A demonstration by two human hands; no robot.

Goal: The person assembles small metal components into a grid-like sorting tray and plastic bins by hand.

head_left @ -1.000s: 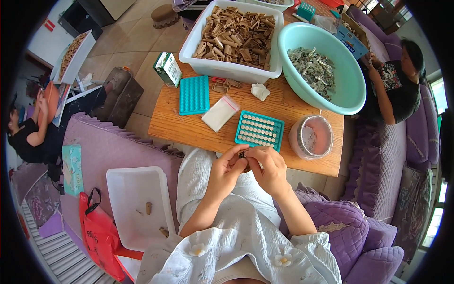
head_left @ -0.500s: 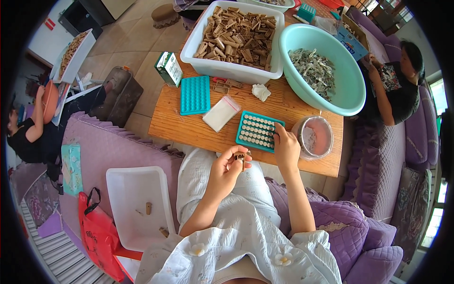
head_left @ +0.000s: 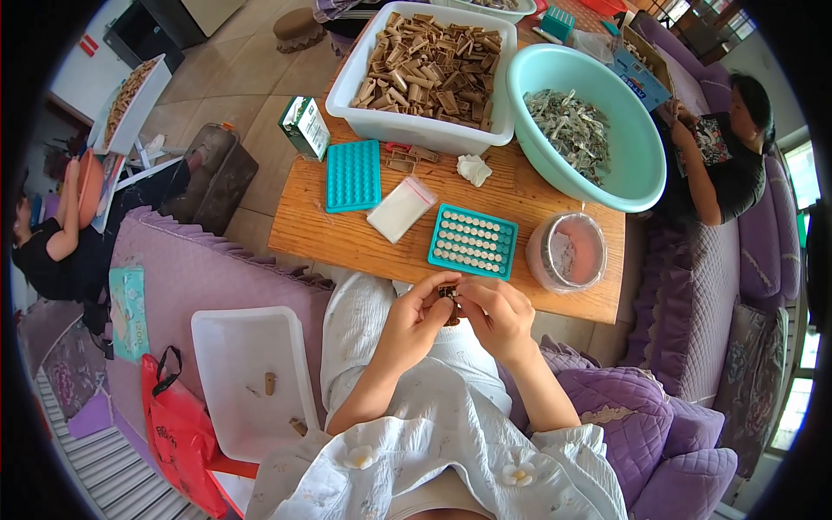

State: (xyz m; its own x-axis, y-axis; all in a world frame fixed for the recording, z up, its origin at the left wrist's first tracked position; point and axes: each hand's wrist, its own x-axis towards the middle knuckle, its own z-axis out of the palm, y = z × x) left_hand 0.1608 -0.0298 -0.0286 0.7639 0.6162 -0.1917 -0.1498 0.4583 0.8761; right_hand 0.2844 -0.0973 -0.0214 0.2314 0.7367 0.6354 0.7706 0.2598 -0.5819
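Showing just short of the wooden surface (head_left: pixel 325 230), a small brown part (head_left: pixel 449 293) is grasped by the left hand (head_left: pixel 414 317). The right hand (head_left: pixel 501 317), moments ago at the teal tray (head_left: pixel 510 243), has been returned beside it; two-handed work appears resumed, but whether anything is pinched there cannot be told. White discs (head_left: pixel 468 243) are seated in the tray beyond.

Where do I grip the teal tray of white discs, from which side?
Grip the teal tray by both short ends, probably from left and right, keeping it level: it lies flat, bearing rows of white discs. The round tub crowds its right end.
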